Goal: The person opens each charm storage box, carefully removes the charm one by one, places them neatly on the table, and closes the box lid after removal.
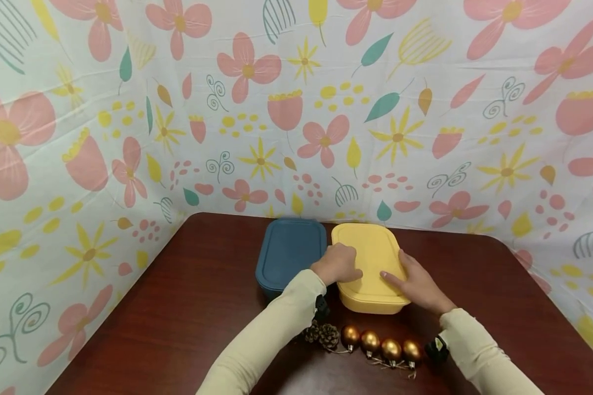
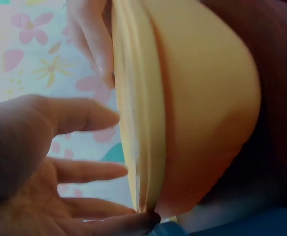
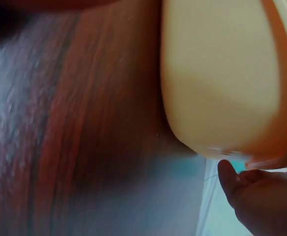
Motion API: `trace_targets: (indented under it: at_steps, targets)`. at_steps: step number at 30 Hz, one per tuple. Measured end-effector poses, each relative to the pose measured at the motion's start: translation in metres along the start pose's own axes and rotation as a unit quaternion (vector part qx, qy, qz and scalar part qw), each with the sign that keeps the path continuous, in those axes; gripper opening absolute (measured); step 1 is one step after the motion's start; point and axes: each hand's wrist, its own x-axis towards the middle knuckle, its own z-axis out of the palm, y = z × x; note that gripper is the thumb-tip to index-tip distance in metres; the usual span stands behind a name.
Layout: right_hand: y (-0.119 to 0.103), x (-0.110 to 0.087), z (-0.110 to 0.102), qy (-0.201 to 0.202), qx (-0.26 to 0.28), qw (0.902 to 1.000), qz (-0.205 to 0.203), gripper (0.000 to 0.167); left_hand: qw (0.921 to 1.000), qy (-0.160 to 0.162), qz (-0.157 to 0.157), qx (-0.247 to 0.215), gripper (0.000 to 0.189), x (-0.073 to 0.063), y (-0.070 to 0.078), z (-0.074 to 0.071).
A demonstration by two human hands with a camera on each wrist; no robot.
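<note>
A yellow lidded box (image 1: pixel 368 258) stands on the dark brown table with its lid on. My left hand (image 1: pixel 338 264) is over the lid's left part; in the left wrist view its fingers (image 2: pixel 91 170) reach out straight to the lid (image 2: pixel 150 147), the lowest one at its rim. On the other side, my right hand (image 1: pixel 420 282) lays its thumb on the lid and stretches its fingers along the right edge. The right wrist view has the box's side wall (image 3: pixel 222 83) close up, with part of the right hand (image 3: pixel 266 196) beside it.
A dark blue lidded box (image 1: pixel 291 255) stands just left of the yellow one. In front lie pine cones (image 1: pixel 328 336) and a row of several copper-gold baubles (image 1: pixel 370 343), between the two forearms. Flower-patterned cloth (image 1: pixel 296 109) hangs behind the table (image 1: pixel 178 318) and along its sides.
</note>
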Motion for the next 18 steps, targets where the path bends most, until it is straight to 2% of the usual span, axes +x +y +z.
trace_targets:
  at_steps: [2,5,12,18]
  targets:
    - [0.0015,0.0009,0.0002,-0.005,-0.021,0.9997,-0.014,0.105,0.9993,-0.016,0.017,0.029,0.024,-0.0004,0.0027,0.0017]
    - [0.0018,0.0026,-0.0007,-0.02,-0.028,0.999,-0.029,0.111,0.9977,-0.031,0.026,0.054,0.026,-0.0016,0.004,0.0023]
    - [0.0012,0.0036,-0.0033,-0.056,-0.029,0.9972,-0.041,0.119,0.998,-0.036,0.013,0.051,0.043,-0.0058,0.0008,0.0032]
    - [0.0077,0.0025,-0.0075,-0.047,-0.071,0.995,-0.052,0.122,0.9972,-0.062,-0.008,0.04,0.065,-0.0064,0.0024,0.0045]
